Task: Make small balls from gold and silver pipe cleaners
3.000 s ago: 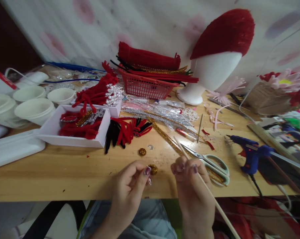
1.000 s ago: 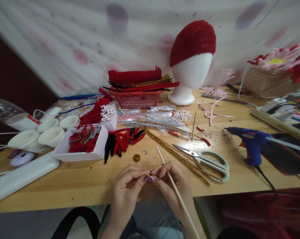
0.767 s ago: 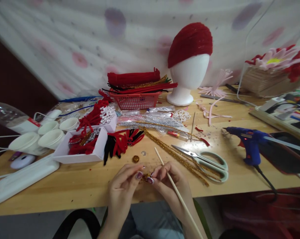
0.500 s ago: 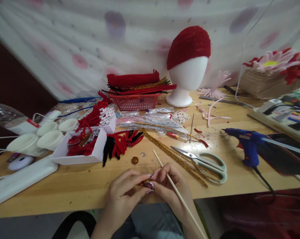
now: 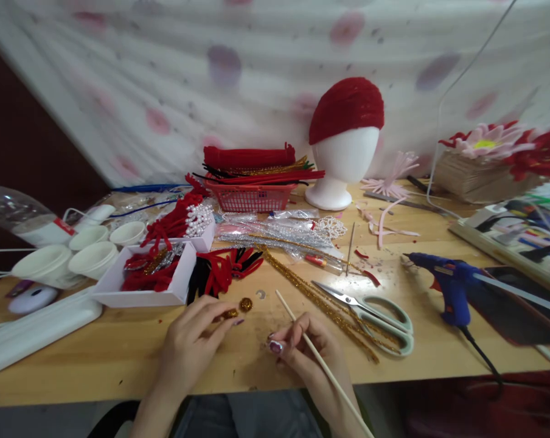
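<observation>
My left hand (image 5: pixel 201 333) pinches a small gold tinsel coil (image 5: pixel 230 314) between thumb and fingers, low over the wooden table. Just beyond its fingertips a second gold tinsel coil (image 5: pixel 246 304) lies on the wood. My right hand (image 5: pixel 305 350) is closed around a thin pale wooden stick (image 5: pixel 320 361), which slants from the tip near the table's middle down past the wrist. To the right of this hand lie gold tinsel pipe cleaners (image 5: pixel 320 302) and open-bladed scissors (image 5: pixel 370 311) with pale green handles.
A white box (image 5: pixel 142 297) of red pieces stands left, near paper cups (image 5: pixel 92 260). Behind are a red basket (image 5: pixel 252 198) and a foam head (image 5: pixel 343 161) wearing a red cap. A blue glue gun (image 5: pixel 455 280) lies right, its cord crossing the table's front edge.
My hands have parted. The left one has carried the gold coil left and forward, beside the coil on the table. My right hand keeps the stick, and the camera view has tilted up slightly.
</observation>
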`<move>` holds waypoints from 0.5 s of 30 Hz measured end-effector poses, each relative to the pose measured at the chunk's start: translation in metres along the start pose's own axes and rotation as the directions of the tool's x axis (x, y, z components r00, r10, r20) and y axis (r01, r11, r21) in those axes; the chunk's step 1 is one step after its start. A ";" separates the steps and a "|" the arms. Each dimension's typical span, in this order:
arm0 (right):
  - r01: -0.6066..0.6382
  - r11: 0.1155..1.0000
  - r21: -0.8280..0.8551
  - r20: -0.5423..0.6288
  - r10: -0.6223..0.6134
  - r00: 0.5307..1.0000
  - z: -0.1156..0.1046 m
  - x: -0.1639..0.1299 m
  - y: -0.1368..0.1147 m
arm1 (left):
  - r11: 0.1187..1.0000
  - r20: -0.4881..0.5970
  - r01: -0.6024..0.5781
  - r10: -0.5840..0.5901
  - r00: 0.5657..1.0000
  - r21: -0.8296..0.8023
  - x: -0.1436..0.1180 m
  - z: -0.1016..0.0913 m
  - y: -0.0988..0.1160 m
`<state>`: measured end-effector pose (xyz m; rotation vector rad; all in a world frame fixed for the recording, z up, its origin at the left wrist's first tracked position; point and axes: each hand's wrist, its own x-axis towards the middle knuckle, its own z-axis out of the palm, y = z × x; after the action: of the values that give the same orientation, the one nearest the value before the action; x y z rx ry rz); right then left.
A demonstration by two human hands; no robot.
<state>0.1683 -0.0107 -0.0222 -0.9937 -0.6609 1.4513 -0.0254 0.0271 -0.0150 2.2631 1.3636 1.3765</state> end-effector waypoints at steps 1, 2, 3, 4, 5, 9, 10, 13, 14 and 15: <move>-0.024 1.000 -0.006 -0.010 0.023 1.000 0.000 0.000 0.001 | 1.000 -0.013 0.016 -0.017 1.000 -0.004 0.001 -0.002 -0.003; -0.036 0.999 -0.011 -0.021 0.036 0.999 -0.001 0.000 0.002 | 0.999 -0.020 0.029 -0.029 0.999 -0.014 0.002 -0.004 -0.006; -0.038 0.999 -0.016 -0.032 0.037 0.999 -0.001 0.000 0.003 | 0.999 -0.022 0.044 -0.044 0.999 -0.027 0.002 -0.005 -0.009; -0.030 0.999 -0.023 -0.040 0.029 0.999 -0.002 0.000 0.004 | 0.997 -0.013 0.069 -0.070 0.997 -0.042 0.003 -0.006 -0.011; -0.020 0.999 -0.034 -0.047 0.018 0.999 -0.002 0.000 0.005 | 0.992 0.003 0.107 -0.107 0.994 -0.060 0.003 -0.006 -0.012; 0.041 0.997 -0.071 -0.028 -0.044 0.999 -0.002 0.003 0.009 | 0.948 0.029 0.269 -0.268 0.963 -0.171 -0.005 -0.003 -0.012; 0.070 0.996 -0.064 -0.013 -0.071 0.997 0.000 0.004 0.010 | 0.927 0.044 0.300 -0.298 0.954 -0.225 -0.008 -0.001 -0.010; 0.129 0.991 -0.037 0.028 -0.128 0.991 0.006 0.005 0.013 | 0.804 0.141 0.421 -0.401 0.905 -0.421 -0.019 0.006 0.001; 0.127 0.991 -0.042 0.039 -0.126 0.991 0.007 0.005 0.015 | 0.742 0.158 0.473 -0.457 0.875 -0.476 -0.022 0.008 0.006; 0.124 0.991 -0.053 0.049 -0.121 0.991 0.009 0.005 0.016 | 0.686 0.180 0.502 -0.487 0.854 -0.526 -0.024 0.011 0.010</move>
<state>0.1530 -0.0064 -0.0331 -0.9489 -0.7867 1.3570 -0.0147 0.0059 -0.0305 1.3872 1.2208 1.3103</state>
